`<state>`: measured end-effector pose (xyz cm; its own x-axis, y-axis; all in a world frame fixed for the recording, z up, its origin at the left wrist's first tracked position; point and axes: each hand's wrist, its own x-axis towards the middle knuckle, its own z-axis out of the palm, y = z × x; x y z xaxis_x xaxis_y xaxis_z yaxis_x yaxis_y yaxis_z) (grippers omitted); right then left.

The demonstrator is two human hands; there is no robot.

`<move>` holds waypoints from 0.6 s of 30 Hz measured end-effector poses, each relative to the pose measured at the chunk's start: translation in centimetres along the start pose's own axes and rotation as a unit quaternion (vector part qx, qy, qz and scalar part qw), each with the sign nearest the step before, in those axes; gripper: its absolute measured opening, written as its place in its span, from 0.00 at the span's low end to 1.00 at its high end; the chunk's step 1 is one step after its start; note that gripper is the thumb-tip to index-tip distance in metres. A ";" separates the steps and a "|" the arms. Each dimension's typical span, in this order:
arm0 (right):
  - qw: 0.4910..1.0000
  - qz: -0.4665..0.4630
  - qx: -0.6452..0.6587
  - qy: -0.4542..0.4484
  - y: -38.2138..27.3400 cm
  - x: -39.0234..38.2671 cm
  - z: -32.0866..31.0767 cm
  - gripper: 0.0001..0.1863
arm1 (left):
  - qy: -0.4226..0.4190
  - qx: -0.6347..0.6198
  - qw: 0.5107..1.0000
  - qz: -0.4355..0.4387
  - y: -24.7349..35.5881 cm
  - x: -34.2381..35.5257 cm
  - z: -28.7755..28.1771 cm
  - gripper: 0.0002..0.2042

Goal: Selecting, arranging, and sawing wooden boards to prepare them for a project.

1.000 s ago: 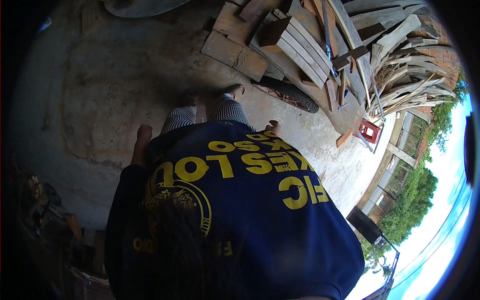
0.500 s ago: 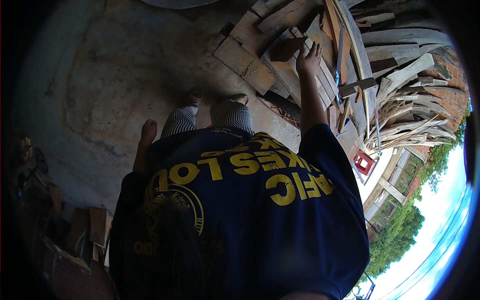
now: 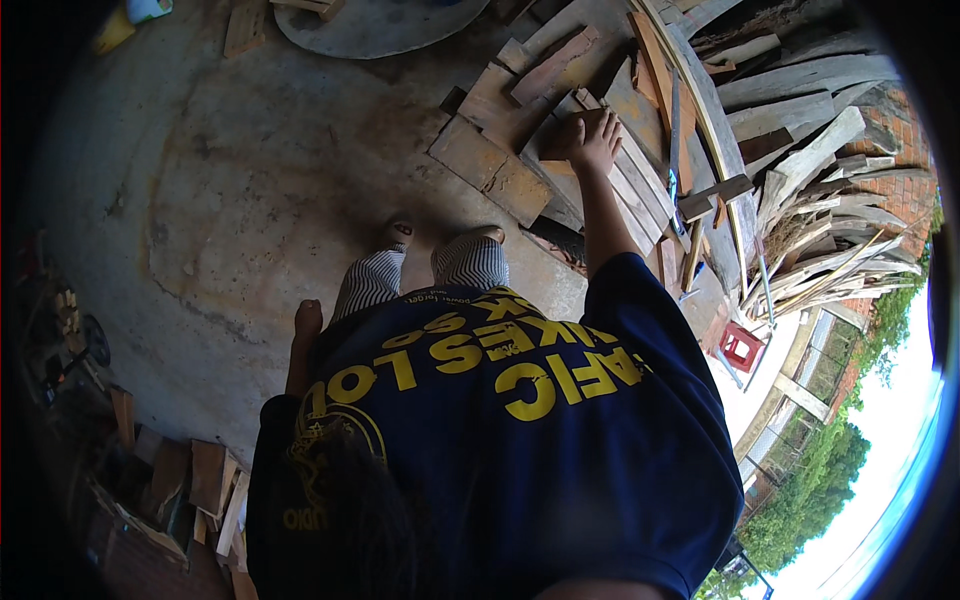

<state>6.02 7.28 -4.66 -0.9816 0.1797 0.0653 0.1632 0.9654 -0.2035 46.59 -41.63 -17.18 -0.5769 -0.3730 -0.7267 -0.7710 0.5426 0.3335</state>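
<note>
My right hand point(image 3: 596, 142) is stretched out over a pile of wood. Its palm side lies over the edge of a small dark brown wooden board point(image 3: 560, 140), and its fingers are extended and slightly apart. Whether the thumb grips the board is hidden. Pale narrow wooden strips point(image 3: 640, 180) lie side by side just right of the hand. My left hand point(image 3: 308, 318) hangs down at my left side, away from the pile. Its fingers are foreshortened and dark, and nothing shows in it.
Wide flat boards point(image 3: 490, 165) lie at the pile's left edge, above the concrete floor point(image 3: 270, 200). Long slabs point(image 3: 800, 80) lean along a brick wall at right. A round grey top point(image 3: 385, 30) stands far off, a red stool point(image 3: 740, 346) at right, wood offcuts point(image 3: 210, 480) lower left.
My right hand has shifted left, from beside the dark brown board to over its edge. The view has tilted, so more of the round grey top shows. My left hand still hangs down.
</note>
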 end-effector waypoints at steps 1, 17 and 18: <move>1.000 0.002 -0.001 0.002 0.0 0.0 0.0 0.38 | -0.004 -0.003 1.000 -0.002 0.2 0.1 -0.1 0.19; 1.000 0.012 -0.004 0.008 0.4 0.0 -0.2 0.36 | -0.041 0.052 0.997 0.031 5.4 2.2 -1.9 0.19; 1.000 0.014 -0.003 0.005 0.4 0.0 -0.2 0.36 | -0.046 0.051 0.997 0.027 5.7 2.4 -1.8 0.18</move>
<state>6.09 7.69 -4.56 -0.9758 0.2076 0.0689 0.1904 0.9612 -0.1994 40.36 -40.77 -15.91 -0.5868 -0.2731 -0.7623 -0.7050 0.6354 0.3150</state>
